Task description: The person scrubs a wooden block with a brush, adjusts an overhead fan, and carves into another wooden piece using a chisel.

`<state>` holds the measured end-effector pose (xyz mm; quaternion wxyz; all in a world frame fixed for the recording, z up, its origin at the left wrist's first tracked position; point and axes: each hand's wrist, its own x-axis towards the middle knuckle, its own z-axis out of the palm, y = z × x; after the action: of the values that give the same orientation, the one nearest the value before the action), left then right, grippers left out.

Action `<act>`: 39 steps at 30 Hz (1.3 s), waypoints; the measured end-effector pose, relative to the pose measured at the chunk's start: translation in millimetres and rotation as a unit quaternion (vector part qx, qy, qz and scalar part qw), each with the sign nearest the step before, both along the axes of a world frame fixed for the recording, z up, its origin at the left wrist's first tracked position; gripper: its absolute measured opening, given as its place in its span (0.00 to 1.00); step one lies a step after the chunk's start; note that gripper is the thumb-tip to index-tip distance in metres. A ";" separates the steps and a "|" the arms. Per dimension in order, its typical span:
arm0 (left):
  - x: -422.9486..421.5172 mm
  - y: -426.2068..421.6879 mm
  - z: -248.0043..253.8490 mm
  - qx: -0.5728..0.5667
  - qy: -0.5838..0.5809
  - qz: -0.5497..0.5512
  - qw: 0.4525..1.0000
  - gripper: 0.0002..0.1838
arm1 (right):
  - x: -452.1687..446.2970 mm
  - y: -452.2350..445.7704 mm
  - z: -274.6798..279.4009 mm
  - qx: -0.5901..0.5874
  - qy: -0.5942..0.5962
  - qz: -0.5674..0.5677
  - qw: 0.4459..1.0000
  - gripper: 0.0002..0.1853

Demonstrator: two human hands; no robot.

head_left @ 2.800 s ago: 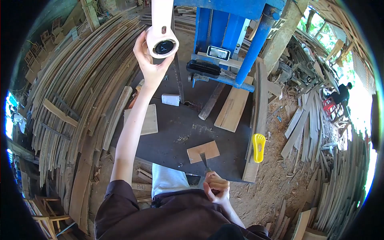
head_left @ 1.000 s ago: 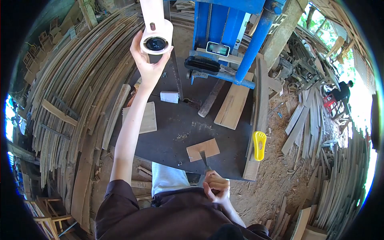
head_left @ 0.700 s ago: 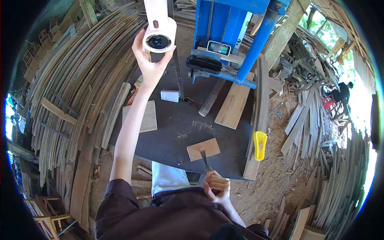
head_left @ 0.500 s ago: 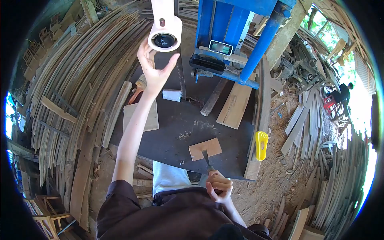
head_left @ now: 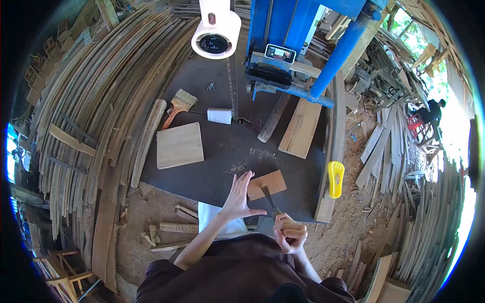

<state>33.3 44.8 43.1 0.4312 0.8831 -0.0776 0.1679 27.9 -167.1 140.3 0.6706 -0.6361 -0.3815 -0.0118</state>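
Observation:
My right hand [head_left: 289, 233] is closed around the handle of a chisel [head_left: 268, 196], whose blade tip rests on a small reddish-brown wooden block [head_left: 273, 183]. That block lies on the dark tabletop [head_left: 212, 182] near its front edge. Just left of the block is my left hand [head_left: 239, 199], empty, with the thumb spread away from the raised fingers. I cannot tell whether its fingertips touch the block. Wood shavings [head_left: 238, 167] are scattered a little beyond the block.
A paintbrush [head_left: 180, 105], a square board [head_left: 180, 146] and a white block [head_left: 220, 115] lie farther left. A blue machine frame [head_left: 283, 30] stands at the back, near a long plank [head_left: 301, 129]. A yellow shoe-shaped object [head_left: 335, 179] sits at the right edge. Stacked timber [head_left: 96, 91] lines the left.
My left hand has come down from the white device overhead to beside the small block. My right hand still holds the chisel on the block. The view has shifted slightly.

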 end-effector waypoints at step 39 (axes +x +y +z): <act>-0.3 -3.5 -25.8 -0.034 0.018 0.045 0.998 0.60 | 1.8 7.7 7.7 0.039 0.086 -0.036 0.995 0.17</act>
<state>33.0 41.3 17.3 0.4545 0.8733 -0.0242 0.1739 29.7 -159.5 148.0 0.7241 -0.6218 -0.2983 0.0039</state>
